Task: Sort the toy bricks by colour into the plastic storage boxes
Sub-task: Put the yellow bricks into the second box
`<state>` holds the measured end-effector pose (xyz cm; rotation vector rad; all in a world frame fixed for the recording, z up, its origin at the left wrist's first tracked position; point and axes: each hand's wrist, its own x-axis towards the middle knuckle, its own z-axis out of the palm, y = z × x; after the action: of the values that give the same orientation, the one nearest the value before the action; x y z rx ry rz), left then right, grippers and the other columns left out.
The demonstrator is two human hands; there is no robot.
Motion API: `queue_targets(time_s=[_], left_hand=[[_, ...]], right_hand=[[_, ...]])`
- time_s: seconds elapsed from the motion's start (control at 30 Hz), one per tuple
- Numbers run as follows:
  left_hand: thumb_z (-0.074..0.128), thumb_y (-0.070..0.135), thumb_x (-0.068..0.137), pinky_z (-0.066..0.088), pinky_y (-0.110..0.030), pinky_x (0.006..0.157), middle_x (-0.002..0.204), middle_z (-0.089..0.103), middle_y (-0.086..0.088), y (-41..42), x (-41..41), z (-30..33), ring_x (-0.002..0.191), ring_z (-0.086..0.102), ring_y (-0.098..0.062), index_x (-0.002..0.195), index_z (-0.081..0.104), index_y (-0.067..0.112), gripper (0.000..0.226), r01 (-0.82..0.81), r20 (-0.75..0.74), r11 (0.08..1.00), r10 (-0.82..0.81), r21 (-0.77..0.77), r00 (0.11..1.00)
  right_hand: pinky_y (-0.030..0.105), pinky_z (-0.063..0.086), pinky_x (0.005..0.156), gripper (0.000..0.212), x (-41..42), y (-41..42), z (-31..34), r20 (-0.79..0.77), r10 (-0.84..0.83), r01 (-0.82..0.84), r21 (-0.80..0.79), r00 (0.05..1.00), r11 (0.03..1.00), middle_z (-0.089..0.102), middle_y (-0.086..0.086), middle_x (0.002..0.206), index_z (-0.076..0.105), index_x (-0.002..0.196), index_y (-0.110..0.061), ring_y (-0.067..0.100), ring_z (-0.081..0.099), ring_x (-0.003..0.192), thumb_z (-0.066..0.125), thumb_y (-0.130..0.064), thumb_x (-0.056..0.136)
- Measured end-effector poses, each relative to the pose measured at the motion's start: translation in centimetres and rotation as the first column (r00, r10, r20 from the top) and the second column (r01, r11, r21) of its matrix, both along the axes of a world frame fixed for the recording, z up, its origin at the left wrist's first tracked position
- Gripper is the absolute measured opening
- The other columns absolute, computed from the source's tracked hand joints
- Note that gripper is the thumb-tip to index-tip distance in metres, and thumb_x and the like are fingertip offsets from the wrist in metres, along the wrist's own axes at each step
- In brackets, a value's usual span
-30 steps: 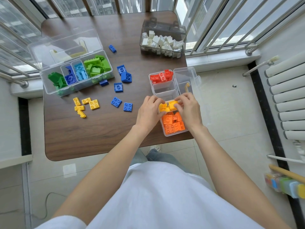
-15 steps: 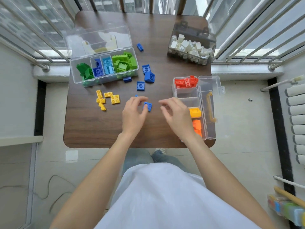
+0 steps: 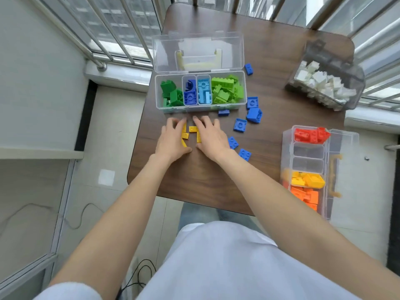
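Head view looks down on a dark wooden table point(image 3: 270, 148) with rounded corners, its left edge just beside the left hand point(image 3: 173, 139) and its near edge toward the person's lap. Both hands lie flat on the table around a small cluster of yellow bricks point(image 3: 191, 134): the left hand with fingers spread and relaxed along the cluster's left side, the right hand point(image 3: 211, 137) likewise loose-fingered along its right side, neither plainly gripping a brick. Just beyond the fingertips stands the long clear storage box point(image 3: 200, 109), lid thrown back, holding dark green, dark blue, light blue and light green bricks in separate compartments; it blocks the way straight ahead. Loose blue bricks point(image 3: 239, 125) lie scattered to the right of the right hand, between it and the second storage box point(image 3: 287, 161) at the table's right edge, which holds red bricks at the far end, two bare compartments, then yellow and orange ones near. A grey-lidded tub of white bricks point(image 3: 324, 87) sits at the far right corner by the window bars point(image 3: 121, 35). Bare table surface lies between the hands and the near edge.
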<state>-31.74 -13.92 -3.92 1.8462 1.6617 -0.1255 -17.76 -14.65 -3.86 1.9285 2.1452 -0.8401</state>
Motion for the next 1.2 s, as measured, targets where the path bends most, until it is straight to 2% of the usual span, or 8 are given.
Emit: queue_targets(time_s=[0.13, 0.3, 0.43, 0.53, 0.7, 0.97, 1.07, 1.2], left_hand=[[0.076, 0.023, 0.073, 0.042, -0.039, 0.087, 0.127, 0.042, -0.012, 0.5, 0.2, -0.1, 0.107, 0.052, -0.036, 0.129, 0.048, 0.019, 0.062, 0.033, 0.05, 0.999, -0.034, 0.004, 0.998], [0.069, 0.019, 0.077, 0.044, -0.038, 0.079, 0.112, 0.048, -0.01, -1.1, 1.9, -0.2, 0.097, 0.054, -0.034, 0.12, 0.051, 0.023, 0.046, 0.039, 0.112, 0.998, -0.045, 0.057, 0.993], [0.065, 0.015, 0.079, 0.045, -0.039, 0.083, 0.111, 0.052, -0.009, -2.0, 2.7, -0.5, 0.099, 0.053, -0.032, 0.122, 0.052, 0.027, 0.046, 0.029, 0.147, 0.996, -0.041, 0.085, 0.988], [0.067, 0.018, 0.081, 0.044, -0.037, 0.087, 0.111, 0.059, -0.007, -2.4, 2.9, -0.6, 0.101, 0.056, -0.028, 0.123, 0.055, 0.028, 0.045, 0.009, 0.233, 0.995, -0.032, 0.098, 0.972], [0.073, 0.021, 0.078, 0.048, -0.036, 0.089, 0.109, 0.064, -0.002, -2.9, 2.8, -0.6, 0.096, 0.06, -0.017, 0.123, 0.055, 0.027, 0.049, -0.13, 0.337, 0.992, 0.121, 0.005, 0.934], [0.071, 0.024, 0.08, 0.047, -0.032, 0.082, 0.104, 0.066, -0.002, -3.3, 3.7, -0.9, 0.095, 0.06, -0.018, 0.115, 0.062, 0.018, 0.037, -0.12, 0.323, 0.993, 0.107, 0.021, 0.94], [0.07, 0.023, 0.081, 0.045, -0.033, 0.082, 0.106, 0.066, -0.004, -3.7, 4.5, -1.0, 0.096, 0.06, -0.022, 0.115, 0.064, 0.016, 0.035, -0.136, 0.295, 0.99, 0.12, 0.033, 0.948], [0.07, 0.028, 0.082, 0.045, -0.033, 0.079, 0.104, 0.066, -0.003, -3.6, 5.1, -1.2, 0.094, 0.059, -0.021, 0.11, 0.067, 0.018, 0.03, -0.151, 0.253, 0.988, 0.135, 0.044, 0.958]], right_hand=[[0.038, 0.04, 0.068, 0.042, 0.1, 0.2, -0.1, -0.011, -0.014, 0.014, -0.008, 1.0, 1.0, 0.036, 0.012, 0.132, 0.043, 0.129, -0.015, 0.035, 0.039, 0.114, 0.057, -0.016, 0.089], [0.039, 0.042, 0.074, 0.037, 1.0, -1.8, 0.1, -0.059, -0.124, 0.126, 0.022, 0.99, 0.992, 0.042, 0.014, 0.121, 0.046, 0.124, -0.016, 0.033, 0.045, 0.105, 0.057, -0.018, 0.089], [0.038, 0.042, 0.075, 0.035, 1.8, -3.2, -0.1, -0.072, -0.21, 0.216, 0.076, 0.975, 0.973, 0.048, 0.012, 0.118, 0.047, 0.124, -0.015, 0.032, 0.047, 0.106, 0.055, -0.021, 0.09], [0.038, 0.042, 0.077, 0.035, 2.3, -3.9, -0.5, -0.118, -0.25, 0.261, 0.089, 0.961, 0.961, 0.052, 0.01, 0.116, 0.05, 0.122, -0.013, 0.031, 0.048, 0.105, 0.058, -0.024, 0.09], [0.034, 0.04, 0.083, 0.031, 3.2, -4.2, -0.9, -0.267, -0.314, 0.34, 0.057, 0.911, 0.939, 0.056, 0.006, 0.113, 0.056, 0.118, -0.016, 0.027, 0.05, 0.104, 0.062, -0.024, 0.088], [0.035, 0.043, 0.085, 0.027, 3.4, -4.2, -0.3, -0.475, -0.335, 0.38, -0.001, 0.814, 0.925, 0.061, 0.002, 0.107, 0.06, 0.113, -0.019, 0.022, 0.054, 0.101, 0.061, -0.018, 0.086], [0.033, 0.045, 0.084, 0.025, 3.6, -4.4, -0.5, -0.488, -0.412, 0.429, -0.083, 0.77, 0.9, 0.063, 0.002, 0.107, 0.057, 0.115, -0.017, 0.02, 0.055, 0.1, 0.058, -0.019, 0.089], [0.042, 0.05, 0.086, 0.023, 3.8, -4.3, -0.9, -0.523, -0.519, 0.506, -0.182, 0.676, 0.843, 0.063, 0.005, 0.105, 0.052, 0.114, -0.015, 0.021, 0.059, 0.098, 0.054, -0.018, 0.092]])
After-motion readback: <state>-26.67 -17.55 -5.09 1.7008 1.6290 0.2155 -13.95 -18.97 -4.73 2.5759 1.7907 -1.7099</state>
